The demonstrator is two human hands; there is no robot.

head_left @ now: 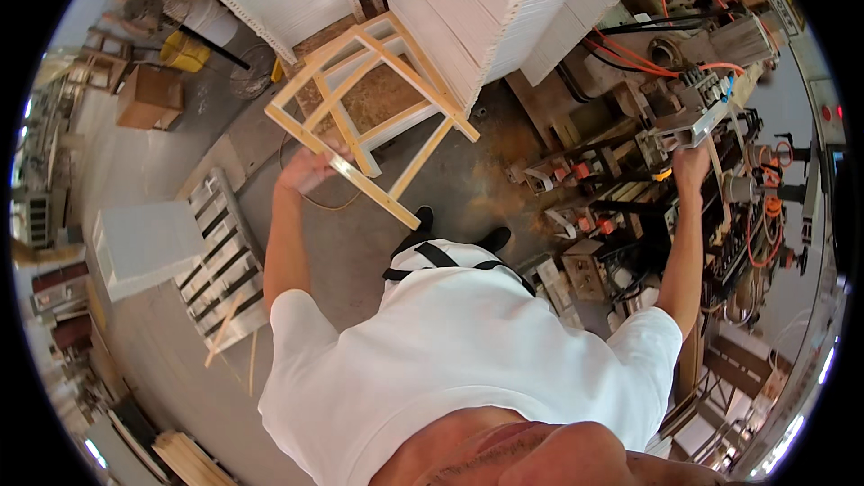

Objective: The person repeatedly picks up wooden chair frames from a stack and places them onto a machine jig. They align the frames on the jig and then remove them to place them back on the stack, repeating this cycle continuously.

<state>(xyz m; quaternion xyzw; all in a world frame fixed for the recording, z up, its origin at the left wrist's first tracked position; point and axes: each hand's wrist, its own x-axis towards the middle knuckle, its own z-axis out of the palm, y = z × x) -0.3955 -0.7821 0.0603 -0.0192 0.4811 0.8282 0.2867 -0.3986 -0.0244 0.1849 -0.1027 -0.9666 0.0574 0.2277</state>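
Gripping a pale wooden rectangular frame (pixel 378 193) by its near rail, the left fingers (pixel 326 162) might lose it if its far end snags the tall white panels (pixel 454 22) beyond them; right fingers (pixel 689 160) meet a silver metal machine part (pixel 697 130), closure unclear.

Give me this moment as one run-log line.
left hand: gripping wooden frame | right hand: at metal channel, grip unclear | white stacks: beyond frame

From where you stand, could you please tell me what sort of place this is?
Likely a woodworking shop, judging by the wooden frame at the left hand, the machine with orange hoses and stacked planks.
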